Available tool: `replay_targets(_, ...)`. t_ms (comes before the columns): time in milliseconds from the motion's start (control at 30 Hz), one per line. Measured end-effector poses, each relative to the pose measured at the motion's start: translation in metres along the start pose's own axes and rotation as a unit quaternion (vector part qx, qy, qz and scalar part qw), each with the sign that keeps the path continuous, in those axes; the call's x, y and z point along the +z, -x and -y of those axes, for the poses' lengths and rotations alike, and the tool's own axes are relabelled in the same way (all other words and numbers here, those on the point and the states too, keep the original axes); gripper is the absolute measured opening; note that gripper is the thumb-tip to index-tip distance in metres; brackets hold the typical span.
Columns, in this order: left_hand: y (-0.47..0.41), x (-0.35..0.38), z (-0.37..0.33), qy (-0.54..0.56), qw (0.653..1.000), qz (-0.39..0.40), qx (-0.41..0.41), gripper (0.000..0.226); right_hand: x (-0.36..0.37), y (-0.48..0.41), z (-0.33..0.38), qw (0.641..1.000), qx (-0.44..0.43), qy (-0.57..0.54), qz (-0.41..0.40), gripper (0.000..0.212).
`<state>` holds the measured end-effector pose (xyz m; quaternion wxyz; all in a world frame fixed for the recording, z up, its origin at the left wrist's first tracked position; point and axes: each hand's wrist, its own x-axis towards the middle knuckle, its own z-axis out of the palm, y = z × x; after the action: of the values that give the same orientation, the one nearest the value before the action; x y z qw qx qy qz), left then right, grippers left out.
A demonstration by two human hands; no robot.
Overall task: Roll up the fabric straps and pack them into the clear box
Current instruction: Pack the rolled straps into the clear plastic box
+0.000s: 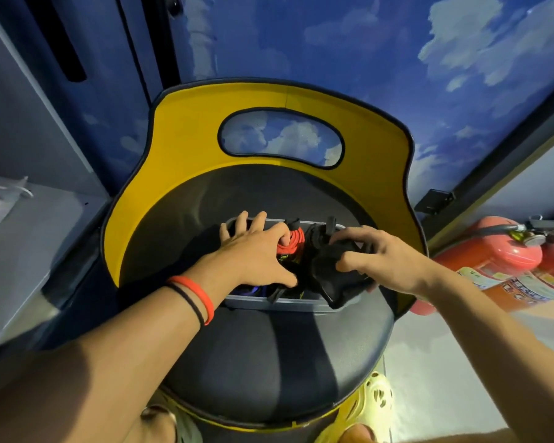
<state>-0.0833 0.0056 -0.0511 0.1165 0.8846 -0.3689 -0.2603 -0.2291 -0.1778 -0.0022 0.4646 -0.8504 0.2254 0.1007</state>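
Chair [269,362]: yellow-backed, dark seat, the box is parked on it.
Fire extinguishers [493,254]: laid on the floor to the right.
Clear box [288,304]: stuffed with straps, red strap [293,243] seen mid-box.
Left hand [253,251]: spread flat, pressed onto the packed straps.
Right hand [387,257]: black strap roll [333,270] gripped at the box's right end.

**Colours in frame**

Chair back [186,145] yellow, dark piping; seat [269,353] near-black. Wall [397,59] blue with white cloud print. Box [269,304] clear, grey-blue rim — holds red strap roll [289,245] and black strap [327,273]. Wristbands [203,298] orange-red and black. Fire extinguishers [490,254] red. Clog [376,394] pale yellow.
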Motion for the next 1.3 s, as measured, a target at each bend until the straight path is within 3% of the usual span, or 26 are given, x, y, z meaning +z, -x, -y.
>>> replay_targets(133, -0.001, 0.001, 0.002, -0.006, 1.000, 0.005, 0.000, 0.053, -0.008, -0.013, 0.005, 0.997, 0.027, 0.052, 0.040, 0.045)
replay_targets(233, -0.003, 0.002, 0.002, -0.010, 1.000, 0.002, 0.000, 0.053, -0.009, -0.022, 0.005, 0.989, -0.024, 0.131, 0.060, 0.042)
replay_targets(333, -0.004, 0.002, 0.001, -0.021, 1.000, 0.004, -0.002, 0.056, -0.005, -0.024, -0.002, 0.971, -0.102, 0.214, 0.032, 0.039)
replay_targets(567, -0.002, 0.002, 0.001, -0.023, 1.000, 0.003, -0.001, 0.057, 0.019, -0.005, -0.012, 0.935, -0.149, 0.319, -0.045, 0.057)
replay_targets(633, -0.002, 0.003, 0.001, -0.020, 1.000, -0.002, 0.000, 0.056, 0.019, 0.001, -0.014, 0.927, -0.170, 0.334, -0.027, 0.060)
replay_targets(733, -0.002, 0.003, 0.001, -0.017, 1.000, -0.004, -0.002, 0.057, 0.008, 0.006, -0.018, 0.932, -0.177, 0.314, 0.029, 0.048)
replay_targets(967, -0.002, 0.003, 0.001, -0.019, 1.000, -0.005, -0.003, 0.058, -0.015, 0.002, -0.023, 0.945, -0.130, 0.252, 0.161, 0.094)
replay_targets(1100, -0.003, 0.003, 0.002, -0.026, 1.000, -0.003, -0.001, 0.057, -0.005, 0.002, -0.023, 0.914, -0.163, 0.368, 0.058, 0.092)
replay_targets(1233, -0.003, 0.002, 0.001, -0.033, 0.999, -0.005, 0.005, 0.054, 0.020, 0.010, -0.020, 0.860, -0.153, 0.481, -0.077, 0.084)
replay_targets(1300, -0.004, 0.001, 0.001, -0.034, 0.999, -0.004, 0.005, 0.054, 0.033, 0.016, -0.022, 0.852, -0.133, 0.494, -0.106, 0.082)
